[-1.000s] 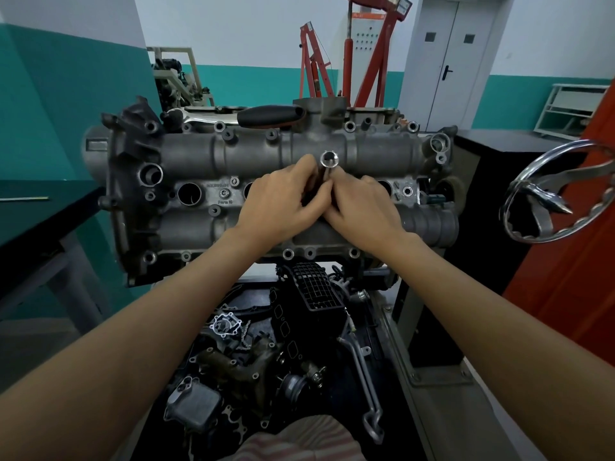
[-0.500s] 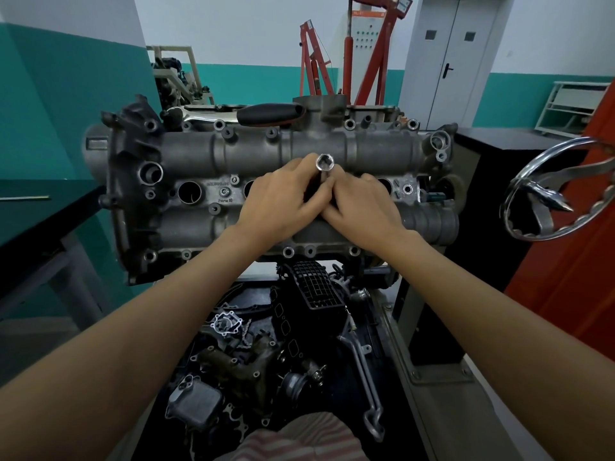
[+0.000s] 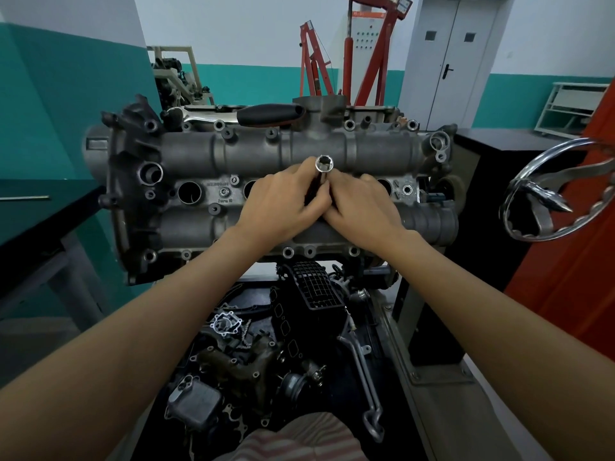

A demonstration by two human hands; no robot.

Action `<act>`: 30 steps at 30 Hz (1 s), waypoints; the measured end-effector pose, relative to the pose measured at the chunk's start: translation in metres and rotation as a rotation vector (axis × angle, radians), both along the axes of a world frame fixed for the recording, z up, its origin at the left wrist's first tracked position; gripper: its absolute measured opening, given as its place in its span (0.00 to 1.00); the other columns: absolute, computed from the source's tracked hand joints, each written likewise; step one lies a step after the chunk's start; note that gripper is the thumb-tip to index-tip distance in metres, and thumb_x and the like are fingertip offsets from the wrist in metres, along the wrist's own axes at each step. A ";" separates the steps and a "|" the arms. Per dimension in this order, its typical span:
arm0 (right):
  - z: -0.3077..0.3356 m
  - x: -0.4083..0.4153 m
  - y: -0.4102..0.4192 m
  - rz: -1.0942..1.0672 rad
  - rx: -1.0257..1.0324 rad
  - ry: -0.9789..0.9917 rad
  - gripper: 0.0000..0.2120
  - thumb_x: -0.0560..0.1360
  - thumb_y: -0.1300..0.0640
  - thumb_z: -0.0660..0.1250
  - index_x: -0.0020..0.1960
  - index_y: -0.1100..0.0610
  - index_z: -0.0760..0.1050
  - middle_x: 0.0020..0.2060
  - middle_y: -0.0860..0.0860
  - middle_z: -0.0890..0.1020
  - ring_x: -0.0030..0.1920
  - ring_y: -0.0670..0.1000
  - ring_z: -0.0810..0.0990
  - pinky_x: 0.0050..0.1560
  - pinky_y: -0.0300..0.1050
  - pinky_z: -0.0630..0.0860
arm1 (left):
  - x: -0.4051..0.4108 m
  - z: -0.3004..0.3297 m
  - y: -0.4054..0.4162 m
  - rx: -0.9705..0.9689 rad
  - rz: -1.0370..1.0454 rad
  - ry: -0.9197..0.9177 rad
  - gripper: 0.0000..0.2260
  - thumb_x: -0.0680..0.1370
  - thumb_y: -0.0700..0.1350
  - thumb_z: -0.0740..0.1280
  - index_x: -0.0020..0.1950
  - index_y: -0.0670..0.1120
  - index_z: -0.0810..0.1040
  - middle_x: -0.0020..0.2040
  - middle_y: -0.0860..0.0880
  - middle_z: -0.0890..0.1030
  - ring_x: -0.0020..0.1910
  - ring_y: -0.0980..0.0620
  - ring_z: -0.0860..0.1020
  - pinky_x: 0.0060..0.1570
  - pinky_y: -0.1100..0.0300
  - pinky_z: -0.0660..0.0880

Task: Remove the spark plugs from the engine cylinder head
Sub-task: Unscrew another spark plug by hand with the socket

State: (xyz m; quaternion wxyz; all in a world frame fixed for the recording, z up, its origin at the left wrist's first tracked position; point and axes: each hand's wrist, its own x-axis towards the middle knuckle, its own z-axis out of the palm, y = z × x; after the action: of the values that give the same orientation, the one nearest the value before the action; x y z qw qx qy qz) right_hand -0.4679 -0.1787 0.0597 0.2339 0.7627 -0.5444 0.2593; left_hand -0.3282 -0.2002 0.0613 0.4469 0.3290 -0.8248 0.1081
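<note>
Fingers: both sets curl together around a socket tube (image 3: 322,164), pinching its shaft from either side.
Left hand (image 3: 281,202): grips the tube's left side over the centre of the cylinder head (image 3: 259,151).
Socket tube: stands upright between the hands, its open chrome end facing the camera.
Right hand (image 3: 361,204): grips the tube's right side, knuckles touching the left hand.
Spark plugs: not visible; an open plug well (image 3: 189,192) shows left of the hands.
Ratchet handle (image 3: 271,113): lies on the head's far edge.
Handwheel (image 3: 552,194): chrome, at far right.

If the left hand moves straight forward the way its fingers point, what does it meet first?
The left hand already touches the socket; straight beyond that lies the cylinder head's upper ridge, though depth is unclear.
</note>
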 end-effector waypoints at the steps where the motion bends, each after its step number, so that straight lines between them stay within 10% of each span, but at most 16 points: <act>1: 0.000 0.000 -0.001 0.000 0.003 -0.004 0.14 0.78 0.49 0.54 0.52 0.59 0.70 0.46 0.53 0.80 0.45 0.56 0.77 0.46 0.46 0.64 | 0.000 0.000 -0.001 0.013 0.010 -0.007 0.15 0.76 0.52 0.57 0.45 0.41 0.75 0.34 0.47 0.78 0.32 0.43 0.76 0.31 0.58 0.64; 6: 0.001 0.002 0.001 0.015 0.015 -0.044 0.15 0.76 0.48 0.56 0.50 0.57 0.75 0.44 0.53 0.82 0.45 0.54 0.77 0.49 0.47 0.67 | 0.003 0.001 -0.002 0.058 -0.010 0.020 0.20 0.78 0.53 0.64 0.29 0.46 0.67 0.24 0.49 0.70 0.27 0.44 0.73 0.29 0.59 0.61; 14: 0.000 0.001 0.001 0.011 -0.013 -0.019 0.14 0.78 0.50 0.54 0.51 0.61 0.69 0.43 0.55 0.80 0.43 0.57 0.77 0.46 0.47 0.65 | 0.001 0.002 0.003 -0.027 -0.044 0.048 0.18 0.75 0.55 0.55 0.45 0.40 0.73 0.35 0.51 0.75 0.32 0.45 0.75 0.30 0.59 0.64; 21: 0.001 0.002 0.001 0.024 -0.002 -0.033 0.15 0.77 0.48 0.56 0.51 0.58 0.75 0.44 0.55 0.82 0.46 0.56 0.77 0.49 0.47 0.66 | 0.003 0.001 -0.002 0.045 -0.027 0.009 0.19 0.77 0.57 0.60 0.29 0.49 0.66 0.23 0.56 0.64 0.25 0.51 0.67 0.25 0.63 0.56; 30: 0.001 0.001 0.002 0.039 0.003 -0.092 0.15 0.77 0.49 0.56 0.52 0.61 0.68 0.43 0.54 0.81 0.43 0.57 0.77 0.46 0.47 0.65 | 0.001 0.000 0.001 -0.032 -0.031 0.019 0.18 0.76 0.55 0.54 0.46 0.41 0.73 0.37 0.47 0.79 0.34 0.42 0.76 0.32 0.58 0.63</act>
State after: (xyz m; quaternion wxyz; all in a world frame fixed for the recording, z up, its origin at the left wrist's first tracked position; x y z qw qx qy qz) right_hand -0.4666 -0.1771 0.0606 0.2021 0.7607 -0.5402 0.2978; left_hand -0.3276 -0.1987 0.0615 0.4617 0.3101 -0.8236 0.1112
